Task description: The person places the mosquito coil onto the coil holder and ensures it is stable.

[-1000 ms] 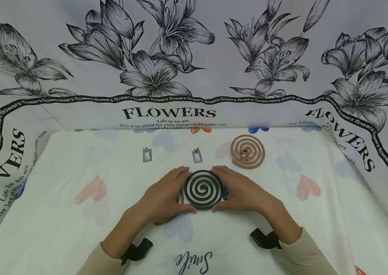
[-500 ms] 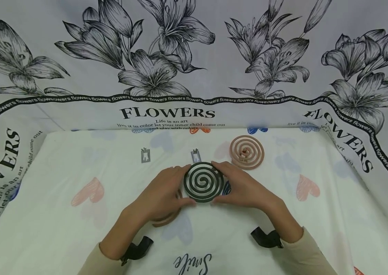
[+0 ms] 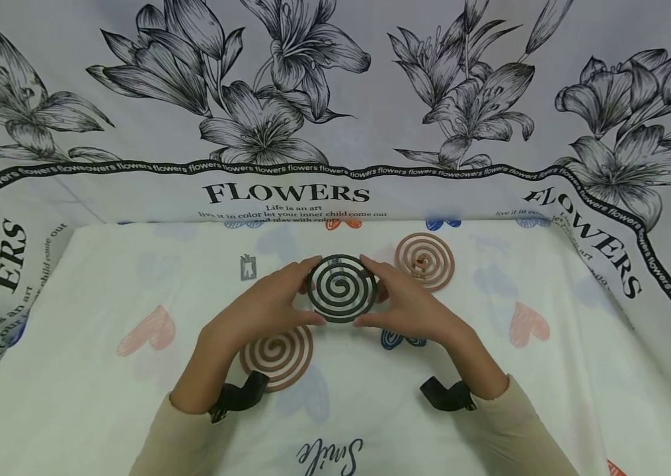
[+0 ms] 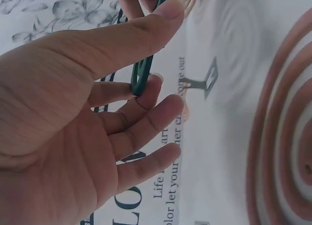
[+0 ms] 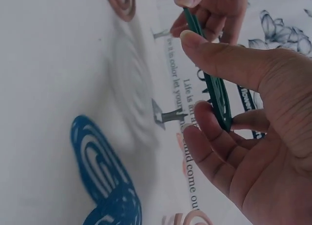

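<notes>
Head view: the left hand [image 3: 264, 301] and right hand [image 3: 415, 301] pinch opposite edges of a flat, dark green coil [image 3: 340, 284], raised above white printed cloth [image 3: 73, 396] between 2 brown coils [image 3: 276, 347]. Left wrist view: thumb and fingertips grip its thin rim. Right wrist view: 2 grey stands [image 5: 169, 116] have flat bases, raised stems.

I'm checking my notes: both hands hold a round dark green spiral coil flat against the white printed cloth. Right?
Not quite: the left hand and right hand do hold the round dark green spiral coil, but raised off the white printed cloth, as the right wrist view shows.
</notes>
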Demonstrator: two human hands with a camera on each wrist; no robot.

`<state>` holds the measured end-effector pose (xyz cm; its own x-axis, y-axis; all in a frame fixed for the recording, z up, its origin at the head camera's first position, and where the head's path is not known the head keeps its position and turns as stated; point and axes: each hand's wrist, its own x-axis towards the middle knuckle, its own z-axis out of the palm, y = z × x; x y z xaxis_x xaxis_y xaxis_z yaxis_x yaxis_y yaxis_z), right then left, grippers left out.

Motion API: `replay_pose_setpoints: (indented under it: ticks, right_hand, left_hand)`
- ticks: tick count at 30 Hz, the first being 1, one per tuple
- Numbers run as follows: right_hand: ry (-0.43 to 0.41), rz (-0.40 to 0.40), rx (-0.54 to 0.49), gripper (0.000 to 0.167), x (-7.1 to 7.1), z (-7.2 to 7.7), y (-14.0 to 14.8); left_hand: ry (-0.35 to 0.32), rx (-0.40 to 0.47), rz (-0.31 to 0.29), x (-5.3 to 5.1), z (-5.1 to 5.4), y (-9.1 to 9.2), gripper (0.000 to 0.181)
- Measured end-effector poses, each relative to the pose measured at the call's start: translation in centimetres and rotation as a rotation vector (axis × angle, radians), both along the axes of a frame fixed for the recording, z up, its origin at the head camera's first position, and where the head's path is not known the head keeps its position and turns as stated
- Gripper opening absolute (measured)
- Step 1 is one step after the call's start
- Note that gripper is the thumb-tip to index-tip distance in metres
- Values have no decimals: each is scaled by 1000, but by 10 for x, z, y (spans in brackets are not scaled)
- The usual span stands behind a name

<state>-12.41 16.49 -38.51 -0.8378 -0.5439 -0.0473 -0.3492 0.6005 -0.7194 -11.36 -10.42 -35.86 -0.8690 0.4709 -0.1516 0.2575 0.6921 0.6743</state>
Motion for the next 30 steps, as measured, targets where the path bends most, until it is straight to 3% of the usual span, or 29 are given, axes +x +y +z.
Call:
replay_pose_setpoints:
  ticks: [6,11,15,30]
  right_hand:
    - [9,-12,-49,106,-10,6,-4]
    - [15,-69,-132,83,-21,11,-13]
    - [16,-100,-165,77,-27,14,-21]
    - [-52,-220,-257,71,-42,12,-31]
  left_hand:
    - [7,45,16,-10,6,-1,97]
    - [14,125,25,-17,2,-7,91]
    - [-21,186,55,-19,-2,-11,93]
    - [-29,202,68,-35,-5,-8,98]
